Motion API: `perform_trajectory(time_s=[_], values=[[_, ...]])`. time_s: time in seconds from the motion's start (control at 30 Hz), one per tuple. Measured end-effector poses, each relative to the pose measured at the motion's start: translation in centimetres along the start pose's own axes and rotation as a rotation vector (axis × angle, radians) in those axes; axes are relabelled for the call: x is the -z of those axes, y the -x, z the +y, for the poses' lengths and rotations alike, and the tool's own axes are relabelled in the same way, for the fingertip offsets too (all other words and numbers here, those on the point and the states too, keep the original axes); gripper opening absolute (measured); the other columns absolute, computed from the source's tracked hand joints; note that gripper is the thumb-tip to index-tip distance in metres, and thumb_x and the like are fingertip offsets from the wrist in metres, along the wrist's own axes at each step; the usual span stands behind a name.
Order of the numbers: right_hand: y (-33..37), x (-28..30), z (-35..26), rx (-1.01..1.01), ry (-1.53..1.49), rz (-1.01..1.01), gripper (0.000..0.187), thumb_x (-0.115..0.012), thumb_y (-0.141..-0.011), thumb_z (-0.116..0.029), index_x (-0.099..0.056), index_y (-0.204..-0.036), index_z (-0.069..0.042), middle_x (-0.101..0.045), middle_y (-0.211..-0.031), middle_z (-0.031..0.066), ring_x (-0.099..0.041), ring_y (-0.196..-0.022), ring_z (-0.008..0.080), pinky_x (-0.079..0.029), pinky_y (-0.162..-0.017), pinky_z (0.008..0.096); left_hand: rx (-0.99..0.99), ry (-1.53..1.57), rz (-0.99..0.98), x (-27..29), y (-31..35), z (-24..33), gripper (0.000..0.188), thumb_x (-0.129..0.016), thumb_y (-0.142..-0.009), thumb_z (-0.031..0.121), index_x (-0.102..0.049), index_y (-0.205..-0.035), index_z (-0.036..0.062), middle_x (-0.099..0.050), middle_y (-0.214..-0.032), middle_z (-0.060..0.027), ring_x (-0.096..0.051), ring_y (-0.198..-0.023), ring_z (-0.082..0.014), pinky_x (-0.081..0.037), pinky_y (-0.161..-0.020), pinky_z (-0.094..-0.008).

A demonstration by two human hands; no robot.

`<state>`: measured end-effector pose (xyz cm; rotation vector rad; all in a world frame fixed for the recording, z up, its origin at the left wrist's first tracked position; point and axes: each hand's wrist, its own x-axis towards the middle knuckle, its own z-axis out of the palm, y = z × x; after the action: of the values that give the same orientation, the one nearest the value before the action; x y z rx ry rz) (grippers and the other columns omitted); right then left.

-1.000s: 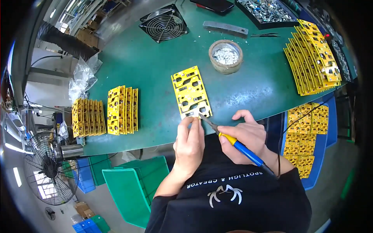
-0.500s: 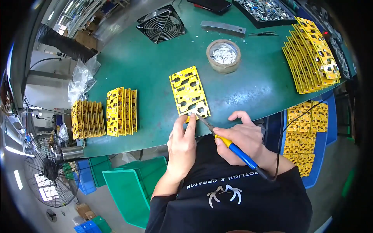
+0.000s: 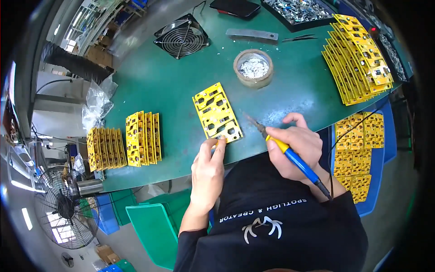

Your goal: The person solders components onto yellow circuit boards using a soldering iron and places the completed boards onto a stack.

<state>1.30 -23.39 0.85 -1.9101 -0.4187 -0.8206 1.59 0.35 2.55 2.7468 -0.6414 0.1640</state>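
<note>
A yellow circuit board panel (image 3: 218, 112) with cut-outs and small parts lies on the green table in front of me. My left hand (image 3: 209, 168) has its fingertips closed on the panel's near edge. In my right hand (image 3: 297, 147) is a soldering iron (image 3: 294, 159) with a blue and yellow handle, gripped like a pen. Its tip points up and left, over the table to the right of the panel and apart from it. Beyond the panel stands a round, tan-rimmed bowl (image 3: 253, 69) with whitish flakes inside.
Stacked yellow panels stand at the left (image 3: 143, 138) and far right (image 3: 358, 61). A square fan (image 3: 182, 37), a grey bar (image 3: 252, 36), tweezers (image 3: 299, 38) and a black tray of small parts (image 3: 299, 13) lie farther back. A blue bin (image 3: 377, 177) holds more panels; the iron's cord runs past it.
The soldering iron has moved right with my right hand, its tip lifting away from the panel's near edge. My left hand keeps its fingers at that edge. The whole view has shifted slightly.
</note>
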Motion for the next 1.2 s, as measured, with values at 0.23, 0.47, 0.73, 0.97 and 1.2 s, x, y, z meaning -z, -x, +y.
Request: perform_trajectory(time_s=[0.23, 0.47, 0.73, 0.97, 1.2], values=[[-1.4, 0.1, 2.1, -0.057, 0.173, 0.133, 0.031, -0.082, -0.084, -0.002, -0.077, -0.114, 0.0, -0.077, -0.084, 0.0102, -0.073, -0.072, 0.0231, -0.055, -0.086, 0.0396, -0.072, 0.253, 0.18, -0.9, -0.6, 2.7, 0.027, -0.08, -0.087, -0.003, -0.076, -0.114, 0.0002, -0.075, -0.106, -0.0146, -0.076, -0.091, -0.031, -0.06, -0.081, -0.0362], [-0.1, -0.4, 2.8, -0.071, 0.151, 0.12, 0.035, -0.081, -0.086, -0.002, -0.076, -0.121, -0.001, -0.076, -0.087, 0.0118, -0.071, -0.072, 0.024, -0.054, -0.084, 0.039, -0.001, 0.249, 0.24, 0.3, -3.7, 0.8, 0.017, -0.069, -0.098, 0.001, -0.074, -0.113, -0.0037, -0.075, -0.114, -0.0206, -0.076, -0.1, -0.0348, -0.06, -0.089, -0.039], [1.1, -1.4, 0.5, 0.02, -0.002, -0.014, 0.035, -0.083, -0.085, -0.002, -0.076, -0.119, 0.001, -0.078, -0.088, 0.0122, -0.072, -0.069, 0.0244, -0.06, -0.077, 0.039, 0.125, 0.089, 0.107, 1.8, -5.0, -4.2, 0.021, -0.068, -0.099, 0.008, -0.074, -0.114, -0.0049, -0.074, -0.107, -0.0228, -0.073, -0.091, -0.0376, -0.057, -0.082, -0.0414], [1.8, -3.2, 0.7, 0.057, -0.062, -0.096, 0.039, -0.083, -0.086, -0.002, -0.073, -0.124, 0.0, -0.076, -0.086, 0.0132, -0.074, -0.072, 0.0276, -0.061, -0.08, 0.0416, 0.313, 0.376, 0.038, 1.3, -1.2, -2.4, 0.018, -0.075, -0.096, 0.008, -0.072, -0.109, -0.0038, -0.074, -0.086, -0.0204, -0.071, -0.069, -0.0285, -0.056, -0.066, -0.0361], [0.6, -2.3, 1.2, 0.067, 0.041, -0.075, 0.041, -0.082, -0.086, 0.0, -0.072, -0.126, 0.0, -0.078, -0.091, 0.014, -0.076, -0.077, 0.0271, -0.06, -0.084, 0.0407, 0.338, 0.374, 0.047, 1.4, 0.2, -0.2, 0.014, -0.074, -0.098, 0.005, -0.065, -0.105, -0.0023, -0.071, -0.085, -0.0172, -0.069, -0.066, -0.0285, -0.055, -0.063, -0.0365]])
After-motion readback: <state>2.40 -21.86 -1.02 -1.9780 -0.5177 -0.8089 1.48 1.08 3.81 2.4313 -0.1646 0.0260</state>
